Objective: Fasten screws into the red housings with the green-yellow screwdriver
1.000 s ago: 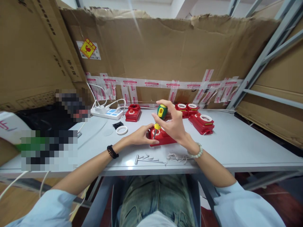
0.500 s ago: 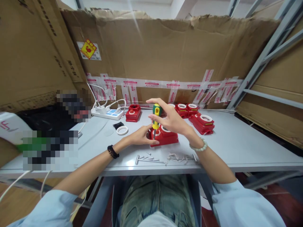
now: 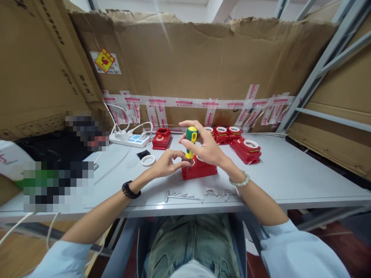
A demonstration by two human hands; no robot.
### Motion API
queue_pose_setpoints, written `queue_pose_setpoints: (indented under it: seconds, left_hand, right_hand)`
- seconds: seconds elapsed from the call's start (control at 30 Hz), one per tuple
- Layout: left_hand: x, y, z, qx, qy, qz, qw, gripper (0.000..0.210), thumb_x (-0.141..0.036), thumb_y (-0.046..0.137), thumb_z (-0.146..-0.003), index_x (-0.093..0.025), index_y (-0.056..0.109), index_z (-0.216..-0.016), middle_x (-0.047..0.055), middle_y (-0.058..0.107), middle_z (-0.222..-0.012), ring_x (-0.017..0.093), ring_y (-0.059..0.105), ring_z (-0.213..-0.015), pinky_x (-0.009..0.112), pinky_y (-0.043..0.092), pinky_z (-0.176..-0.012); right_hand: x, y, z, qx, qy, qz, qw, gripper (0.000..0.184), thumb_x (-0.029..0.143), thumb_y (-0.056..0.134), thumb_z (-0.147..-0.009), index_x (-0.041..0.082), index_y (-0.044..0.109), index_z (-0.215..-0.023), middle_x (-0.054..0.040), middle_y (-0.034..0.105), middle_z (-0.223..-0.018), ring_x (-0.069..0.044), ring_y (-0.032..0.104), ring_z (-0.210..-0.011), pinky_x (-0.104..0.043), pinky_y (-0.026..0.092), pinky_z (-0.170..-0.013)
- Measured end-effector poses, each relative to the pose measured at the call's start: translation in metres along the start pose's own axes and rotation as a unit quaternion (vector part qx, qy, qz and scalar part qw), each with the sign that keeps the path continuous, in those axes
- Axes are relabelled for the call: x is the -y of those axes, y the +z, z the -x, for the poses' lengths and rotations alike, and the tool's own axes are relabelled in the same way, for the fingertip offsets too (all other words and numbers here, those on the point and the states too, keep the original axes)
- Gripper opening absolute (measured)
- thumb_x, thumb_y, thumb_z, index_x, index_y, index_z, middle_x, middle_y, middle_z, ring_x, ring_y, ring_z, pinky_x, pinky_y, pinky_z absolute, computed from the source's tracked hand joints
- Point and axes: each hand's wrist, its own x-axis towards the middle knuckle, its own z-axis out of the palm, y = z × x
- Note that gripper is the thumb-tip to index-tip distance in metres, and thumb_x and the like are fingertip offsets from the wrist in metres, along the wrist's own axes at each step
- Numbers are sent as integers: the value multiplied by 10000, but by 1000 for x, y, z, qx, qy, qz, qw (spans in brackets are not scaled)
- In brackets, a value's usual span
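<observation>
My right hand is wrapped round a screwdriver with a green and yellow handle, which stands nearly upright, tip down. Below it lies a red housing with a white ring, partly covered by my hands. The thumb and fingers of my left hand are pinched close to the screwdriver's lower end, above the housing's left end. What they grip is too small and covered to make out. Several small screws lie near the table's front edge, beside a metal T-handle tool.
A second rod-like tool with string lies front right. More red housings stand behind, at right and back left. A loose white ring, a black packet and a power strip are on the left. Cardboard walls the back.
My left hand has lifted off the housing's side, and its fingers have closed beside the screwdriver's lower end. The screwdriver has tilted slightly. The view has shifted a little.
</observation>
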Motion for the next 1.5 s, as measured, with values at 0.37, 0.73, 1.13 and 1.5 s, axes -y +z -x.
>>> queue_pose_setpoints:
  seconds: [0.37,0.73,1.13,1.5]
  left_hand:
    - [11,14,-7,-69,-47,105,991,359,-426,802,-667,-127,603,-667,-7,591,-613,91,484,-553,233,390,-556]
    - [10,15,-8,-57,-49,165,983,394,-472,806,-661,-125,620,-670,19,638,-636,120,551,-596,249,448,-586]
    - [10,16,-8,-76,-52,158,983,406,-478,811,-648,-127,612,-696,5,604,-629,103,494,-567,242,394,-551]
    - [7,15,-7,-102,-30,133,985,361,-431,802,-679,-125,612,-710,1,604,-638,93,486,-567,228,382,-552]
  right_hand:
    - [-1,14,2,-82,13,32,996,332,281,630,-821,212,527,-1129,2,582,-890,-118,576,-745,-273,517,-716]
    - [0,15,4,-87,37,27,995,353,275,627,-818,218,515,-1147,19,569,-810,-130,606,-732,-301,532,-745]
    - [-2,15,4,-82,45,21,995,381,358,635,-827,190,523,-1149,15,572,-793,-124,585,-703,-290,521,-726]
    - [-2,13,4,-90,56,18,994,373,360,643,-824,198,526,-1140,11,592,-791,-130,583,-701,-296,512,-732]
